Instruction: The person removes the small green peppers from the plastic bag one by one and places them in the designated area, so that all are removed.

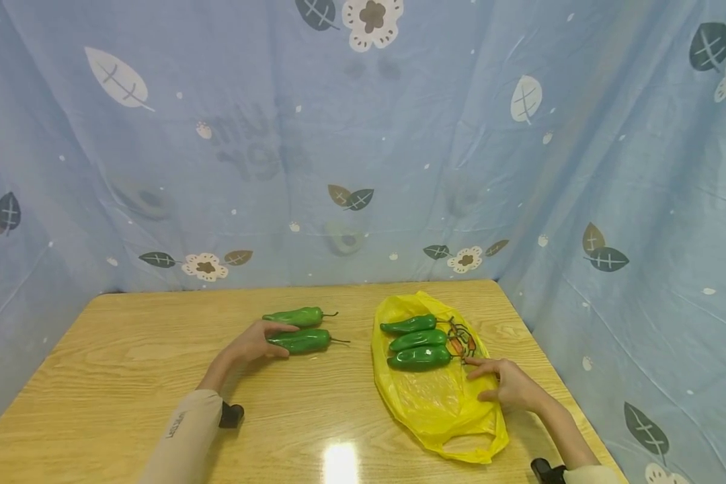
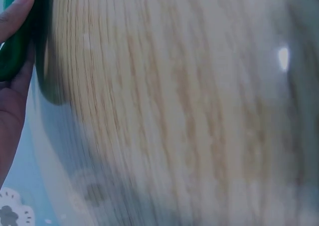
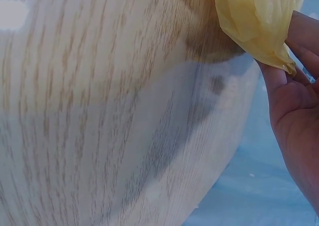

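Note:
Two long green peppers lie on the left half of the table, one behind the other. My left hand (image 1: 255,341) holds the blunt end of the nearer green pepper (image 1: 308,341), whose stem points right. In the left wrist view the thumb (image 2: 20,9) presses on that pepper (image 2: 15,51). The farther pepper (image 1: 301,316) lies just behind it. On the right, three more peppers (image 1: 420,358) lie side by side on a yellow plastic bag (image 1: 426,400). My right hand (image 1: 511,384) rests over the bag's right edge, thumb and fingers spread; the bag (image 3: 259,21) hides its fingertips in the right wrist view.
The wooden table (image 1: 127,376) carries a bright light reflection near its front. A blue patterned curtain (image 1: 278,168) hangs along the back and sides. The bag's looped handle (image 1: 472,447) lies toward the front, and its print (image 1: 462,339) shows beside the pepper stems.

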Motion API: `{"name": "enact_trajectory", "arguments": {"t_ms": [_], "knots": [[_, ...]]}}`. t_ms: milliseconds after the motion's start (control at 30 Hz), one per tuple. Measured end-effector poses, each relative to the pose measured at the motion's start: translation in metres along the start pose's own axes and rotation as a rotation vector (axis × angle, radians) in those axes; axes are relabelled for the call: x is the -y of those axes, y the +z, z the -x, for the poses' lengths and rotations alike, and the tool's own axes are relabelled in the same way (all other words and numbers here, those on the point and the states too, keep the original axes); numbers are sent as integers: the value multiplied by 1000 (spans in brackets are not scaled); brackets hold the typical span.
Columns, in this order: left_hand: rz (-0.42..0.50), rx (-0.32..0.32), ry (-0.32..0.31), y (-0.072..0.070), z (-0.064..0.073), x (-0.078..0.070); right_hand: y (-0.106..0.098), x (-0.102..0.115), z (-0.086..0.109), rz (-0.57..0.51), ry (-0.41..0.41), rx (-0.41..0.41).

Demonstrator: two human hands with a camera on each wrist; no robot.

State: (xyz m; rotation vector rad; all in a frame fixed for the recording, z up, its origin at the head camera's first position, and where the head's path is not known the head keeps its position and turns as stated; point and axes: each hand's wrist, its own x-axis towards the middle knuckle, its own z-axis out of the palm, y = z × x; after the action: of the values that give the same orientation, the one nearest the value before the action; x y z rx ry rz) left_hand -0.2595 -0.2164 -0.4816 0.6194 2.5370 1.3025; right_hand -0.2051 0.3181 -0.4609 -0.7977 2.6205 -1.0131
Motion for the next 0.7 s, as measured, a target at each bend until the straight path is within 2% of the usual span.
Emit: {"name": "enact_trajectory", "arguments": {"t_ms": [167,367,700], "knots": [[9,-19,-10,-2,0,2,0,0,1,7,0,-8],[32,-13,-6,-3,3,7,1,1,1,2,-6,-5],[38,-53,-51,-2,2,12,1,1,1,-24,-1,3]]}}
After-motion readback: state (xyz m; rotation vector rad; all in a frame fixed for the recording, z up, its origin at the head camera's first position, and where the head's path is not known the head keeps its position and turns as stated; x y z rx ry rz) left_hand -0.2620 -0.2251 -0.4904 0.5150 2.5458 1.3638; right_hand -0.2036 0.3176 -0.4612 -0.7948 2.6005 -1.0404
